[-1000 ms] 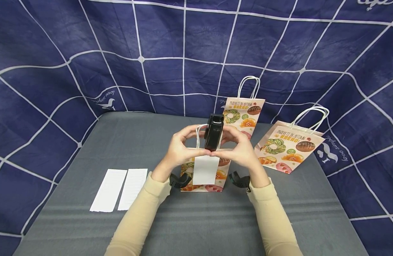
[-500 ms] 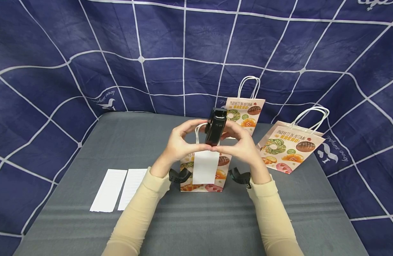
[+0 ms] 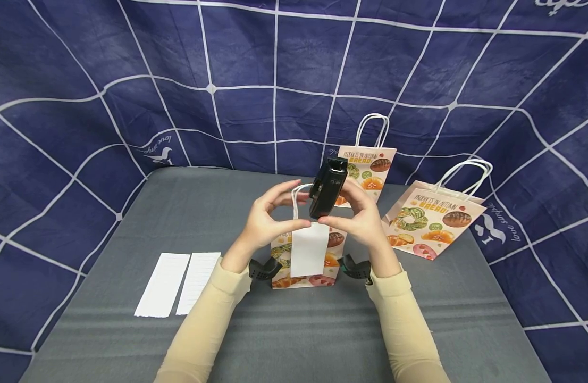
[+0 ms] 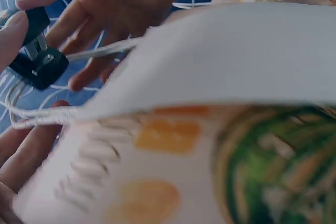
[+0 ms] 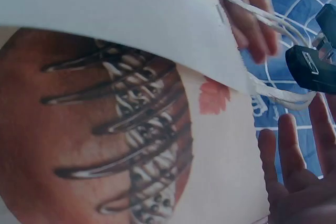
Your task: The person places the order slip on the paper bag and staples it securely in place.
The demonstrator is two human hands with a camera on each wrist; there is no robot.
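My right hand (image 3: 366,215) holds a black stapler (image 3: 328,187), tilted to the right, above the front paper bag (image 3: 282,255). My left hand (image 3: 262,221) is beside the bag's white handle (image 3: 295,201), its thumb and fingers apart with nothing gripped between them. Against the bag's printed front hangs a white paper slip (image 3: 308,250), its top at the bag's upper edge. A small staple (image 5: 220,15) shows near that edge in the right wrist view. From the left wrist, the stapler (image 4: 37,51) appears just past the handle cords.
Two similar bread-print bags stand behind: one bag (image 3: 370,159) at the back, another bag (image 3: 433,223) to the right. Two white paper slips, a plain one (image 3: 162,284) and a lined one (image 3: 198,282), lie on the grey table (image 3: 294,340) at left. Blue grid cloth (image 3: 246,64) surrounds it.
The stapler has moved up and right and now leans right in my right hand. My left thumb and fingers have come away from it to the left. The bag has shifted slightly.
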